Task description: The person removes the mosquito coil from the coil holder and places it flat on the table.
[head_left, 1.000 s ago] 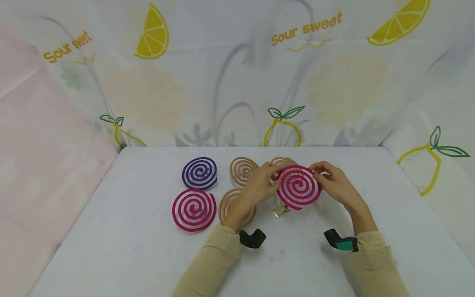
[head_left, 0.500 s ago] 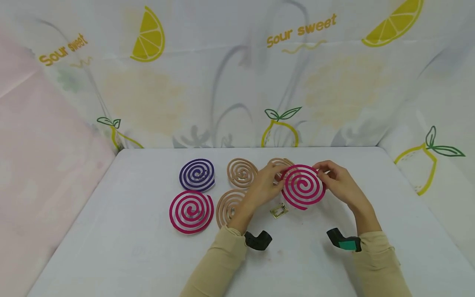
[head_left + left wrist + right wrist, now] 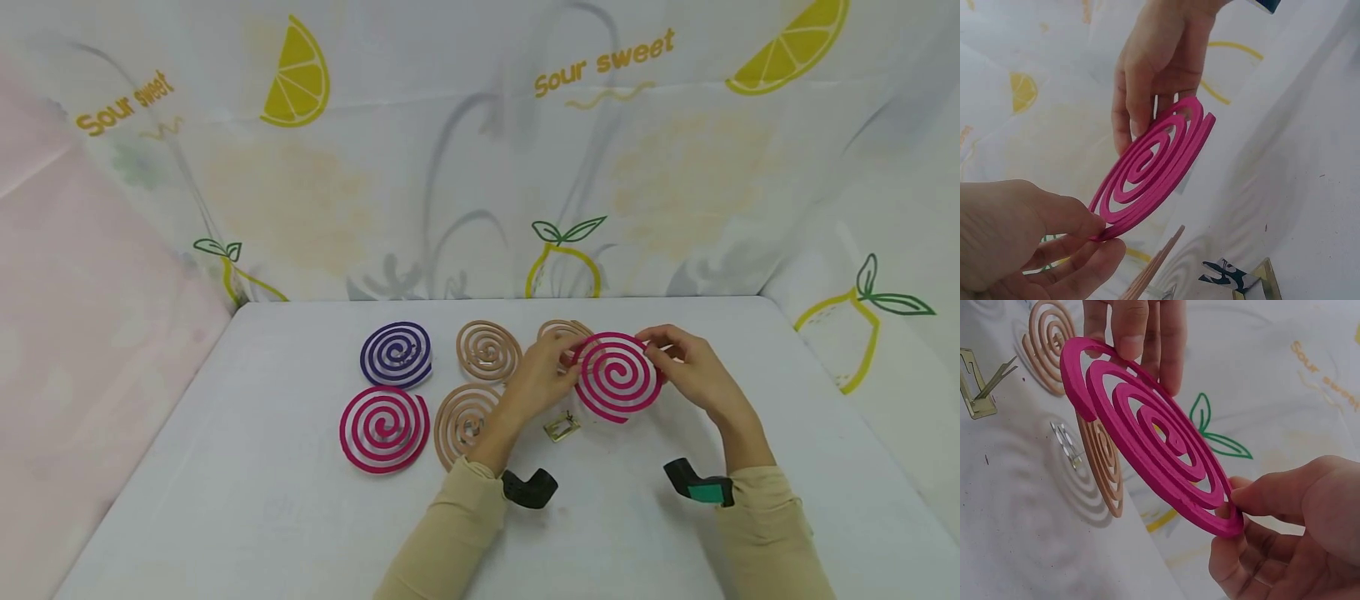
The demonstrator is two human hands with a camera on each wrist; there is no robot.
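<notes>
Between both hands a magenta mosquito coil (image 3: 618, 372) is held up above the table, tilted. My left hand (image 3: 538, 379) pinches its left edge between thumb and fingers. The opposite edge is pinched by my right hand (image 3: 693, 371); both grips show in the right wrist view, where the coil (image 3: 1175, 447) spans from hand to hand. Below it on the table lies a small gold-coloured metal stand (image 3: 1266, 275) with a raised prong. A tan coil (image 3: 558, 325) behind is partly hidden by the left hand and the held coil.
On the left stand a dark blue coil (image 3: 399, 354), another magenta coil (image 3: 385, 427) and two more tan coils, one at the back (image 3: 487, 350) and one in front (image 3: 450, 427), partly covered by the left forearm. A printed cloth (image 3: 420, 167) hangs behind the white table (image 3: 225, 483).
The held coil and both hands have shifted slightly right in the head view, leaving the metal stand fully uncovered. The head view itself has shifted a little. Both grips stay the same.
</notes>
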